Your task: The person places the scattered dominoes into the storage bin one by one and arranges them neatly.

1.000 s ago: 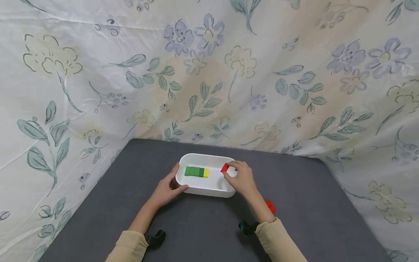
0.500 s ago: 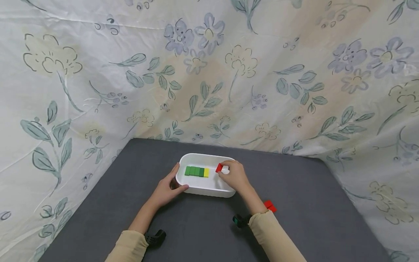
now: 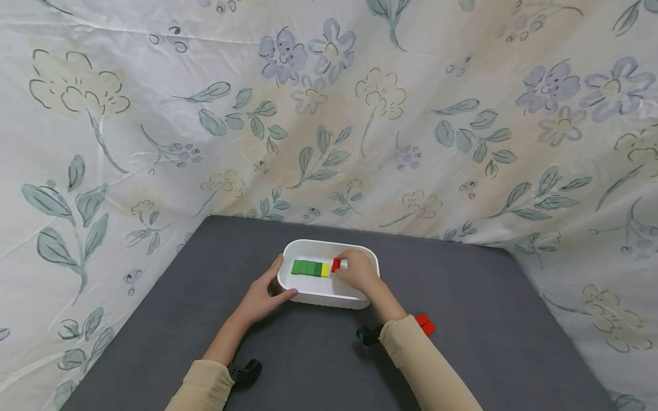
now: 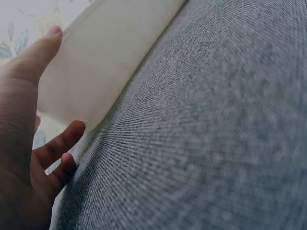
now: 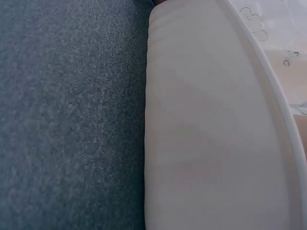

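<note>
In the head view a white plastic tub [image 3: 319,299] sits on the dark cloth, its floor carrying a row of green square tiles [image 3: 307,268] with a yellow tile [image 3: 325,270] at the right end. My right hand [image 3: 358,270] reaches inside and pinches a red tile [image 3: 336,265] just right of the yellow one, a small gap between them. My left hand [image 3: 257,298] holds the tub's left end, thumb at the front wall. The left wrist view shows that thumb and fingers [image 4: 73,132] against the tub. In the right wrist view the tub's wall [image 5: 206,124] fills the middle; the right hand's fingers are hidden.
More red tiles [image 3: 425,324] lie on the dark grey cloth [image 3: 493,325], partly behind the right sleeve. A flowered curtain [image 3: 319,114] hangs along the back and sides. Black bands [image 3: 245,372] are on both wrists.
My right hand has moved left inside the tub and lower, bringing the red tile close to the yellow one. The left hand has stayed at the tub's left end.
</note>
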Action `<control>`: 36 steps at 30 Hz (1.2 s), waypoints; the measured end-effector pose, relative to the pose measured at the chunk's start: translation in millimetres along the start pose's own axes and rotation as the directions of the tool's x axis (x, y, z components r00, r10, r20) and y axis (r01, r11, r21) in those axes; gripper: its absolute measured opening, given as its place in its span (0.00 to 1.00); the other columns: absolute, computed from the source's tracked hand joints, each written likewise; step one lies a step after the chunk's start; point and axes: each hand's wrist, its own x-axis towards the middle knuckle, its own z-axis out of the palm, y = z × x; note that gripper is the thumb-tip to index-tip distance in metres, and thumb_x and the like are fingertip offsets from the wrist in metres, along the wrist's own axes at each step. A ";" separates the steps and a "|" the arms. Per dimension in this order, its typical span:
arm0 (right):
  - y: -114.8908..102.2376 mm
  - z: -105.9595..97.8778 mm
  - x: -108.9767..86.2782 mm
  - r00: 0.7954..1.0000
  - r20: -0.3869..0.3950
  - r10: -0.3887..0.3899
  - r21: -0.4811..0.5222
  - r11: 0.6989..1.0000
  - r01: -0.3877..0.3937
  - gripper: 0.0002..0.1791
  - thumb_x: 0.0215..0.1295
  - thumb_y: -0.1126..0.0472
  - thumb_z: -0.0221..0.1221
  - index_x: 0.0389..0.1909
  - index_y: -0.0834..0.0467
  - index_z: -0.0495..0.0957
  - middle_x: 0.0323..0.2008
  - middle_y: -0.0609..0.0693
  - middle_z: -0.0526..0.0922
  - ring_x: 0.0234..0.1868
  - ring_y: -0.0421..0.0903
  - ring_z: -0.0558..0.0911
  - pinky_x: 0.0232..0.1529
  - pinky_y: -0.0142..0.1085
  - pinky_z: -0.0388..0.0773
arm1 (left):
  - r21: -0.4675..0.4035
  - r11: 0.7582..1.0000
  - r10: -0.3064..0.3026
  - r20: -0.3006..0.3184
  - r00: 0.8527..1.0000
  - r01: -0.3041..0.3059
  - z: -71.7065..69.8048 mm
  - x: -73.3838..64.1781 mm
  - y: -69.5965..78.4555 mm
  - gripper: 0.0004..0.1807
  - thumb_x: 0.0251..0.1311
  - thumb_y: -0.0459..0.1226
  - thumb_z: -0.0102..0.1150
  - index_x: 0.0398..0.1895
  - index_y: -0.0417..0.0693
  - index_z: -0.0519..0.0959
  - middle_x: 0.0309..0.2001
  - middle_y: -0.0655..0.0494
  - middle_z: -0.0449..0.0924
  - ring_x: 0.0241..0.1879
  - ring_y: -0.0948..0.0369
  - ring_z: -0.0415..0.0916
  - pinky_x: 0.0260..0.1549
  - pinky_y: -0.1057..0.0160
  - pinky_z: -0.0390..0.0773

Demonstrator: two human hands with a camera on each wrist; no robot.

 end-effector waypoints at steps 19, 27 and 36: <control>-0.6 16.2 11.8 0.992 0.105 0.070 -0.019 0.997 -0.069 0.16 0.62 0.68 0.70 0.51 0.69 0.88 0.48 0.60 0.89 0.47 0.54 0.83 0.59 0.48 0.79 | -0.020 1.000 0.018 -0.003 1.000 -0.018 2.2 1.0 -1.8 0.58 0.61 0.49 0.77 0.87 0.49 0.52 0.83 0.50 0.57 0.41 0.58 0.76 0.40 0.65 0.77; 1.7 20.8 15.1 0.993 0.111 0.039 -0.033 0.999 -0.035 0.14 0.62 0.69 0.68 0.49 0.69 0.88 0.42 0.58 0.90 0.40 0.51 0.80 0.53 0.46 0.80 | -0.013 1.000 0.013 0.002 1.000 -0.013 0.1 4.2 -3.9 0.57 0.61 0.49 0.77 0.87 0.47 0.52 0.83 0.50 0.57 0.40 0.58 0.76 0.40 0.65 0.76; 0.4 21.3 16.8 0.992 0.113 0.063 -0.011 0.998 -0.062 0.15 0.62 0.69 0.68 0.50 0.68 0.88 0.43 0.58 0.90 0.42 0.51 0.81 0.54 0.47 0.80 | -0.020 1.000 0.004 0.017 1.000 -0.004 -3.9 9.4 -5.3 0.57 0.62 0.48 0.77 0.87 0.49 0.52 0.84 0.52 0.56 0.42 0.58 0.77 0.42 0.64 0.77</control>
